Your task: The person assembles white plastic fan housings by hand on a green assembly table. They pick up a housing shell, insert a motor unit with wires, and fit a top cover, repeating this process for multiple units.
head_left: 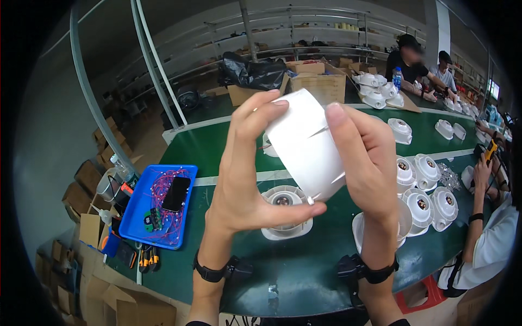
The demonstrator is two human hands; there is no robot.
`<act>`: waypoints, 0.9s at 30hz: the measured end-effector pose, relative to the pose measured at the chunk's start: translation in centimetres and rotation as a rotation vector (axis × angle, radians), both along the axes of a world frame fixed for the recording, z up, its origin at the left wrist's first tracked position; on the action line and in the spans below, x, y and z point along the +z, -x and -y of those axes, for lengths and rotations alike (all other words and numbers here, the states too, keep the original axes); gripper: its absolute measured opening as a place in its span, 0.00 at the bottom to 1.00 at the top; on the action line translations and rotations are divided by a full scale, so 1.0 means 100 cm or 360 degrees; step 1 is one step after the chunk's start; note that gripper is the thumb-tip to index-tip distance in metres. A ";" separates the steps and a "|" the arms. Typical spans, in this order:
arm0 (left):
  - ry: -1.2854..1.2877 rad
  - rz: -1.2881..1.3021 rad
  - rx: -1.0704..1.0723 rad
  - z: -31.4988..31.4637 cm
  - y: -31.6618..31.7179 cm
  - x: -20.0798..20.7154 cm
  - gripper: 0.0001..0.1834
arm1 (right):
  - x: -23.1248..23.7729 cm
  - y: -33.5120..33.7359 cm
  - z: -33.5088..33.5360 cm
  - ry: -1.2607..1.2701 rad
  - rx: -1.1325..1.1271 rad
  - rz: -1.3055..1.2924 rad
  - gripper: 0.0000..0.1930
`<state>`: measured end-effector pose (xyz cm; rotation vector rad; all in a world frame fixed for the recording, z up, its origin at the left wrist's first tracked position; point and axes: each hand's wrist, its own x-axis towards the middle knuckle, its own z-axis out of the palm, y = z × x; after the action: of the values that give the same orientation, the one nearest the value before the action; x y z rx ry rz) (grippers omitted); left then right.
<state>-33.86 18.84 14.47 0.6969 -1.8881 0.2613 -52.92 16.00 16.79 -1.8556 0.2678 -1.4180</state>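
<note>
Raised over the green table, a curved white plastic housing is held tilted between my two hands. My left hand grips it from the left, its thumb under the lower edge and its fingers at the top. With the thumb on its face near a slit, my right hand closes on the right side. Beneath, a round white base with a dark centre part lies on the table, partly hidden by the housing and my left thumb. Another white piece shows behind my left hand.
On the left sits a blue tray with red wires, a phone and green circuit boards. Several round white units stand at right, beside a bag of small parts. A co-worker's hand holds a yellow-black tool.
</note>
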 end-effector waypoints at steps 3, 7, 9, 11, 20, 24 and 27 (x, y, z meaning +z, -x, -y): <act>-0.0085 -0.0140 -0.0158 0.002 -0.002 -0.004 0.58 | -0.006 -0.013 0.000 0.0055 -0.0133 0.0165 0.16; -0.0191 -0.0350 -0.0170 0.001 0.003 -0.007 0.53 | -0.010 -0.015 0.005 0.0253 -0.0223 0.0041 0.16; -0.0215 -0.0390 -0.0182 0.001 0.002 -0.004 0.48 | -0.010 -0.012 0.006 0.0307 -0.0250 -0.0035 0.16; -0.0384 -0.0675 -0.0270 -0.003 0.005 -0.001 0.41 | -0.009 -0.009 0.005 0.0303 -0.0256 -0.0054 0.16; -0.0718 -0.0772 -0.0327 -0.003 -0.004 0.002 0.36 | -0.011 -0.008 0.015 0.0363 -0.0451 -0.0037 0.17; -0.0877 -0.0795 -0.0512 0.011 -0.016 -0.007 0.48 | -0.014 -0.010 0.021 0.0412 -0.0393 0.0038 0.17; -0.0903 -0.0958 -0.0721 0.016 -0.021 -0.011 0.52 | -0.014 -0.006 0.024 0.0495 -0.0308 0.0035 0.17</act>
<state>-31.75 17.29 13.36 0.6000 -1.4681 -0.7251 -52.36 13.59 15.41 -2.1078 0.2307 -1.6889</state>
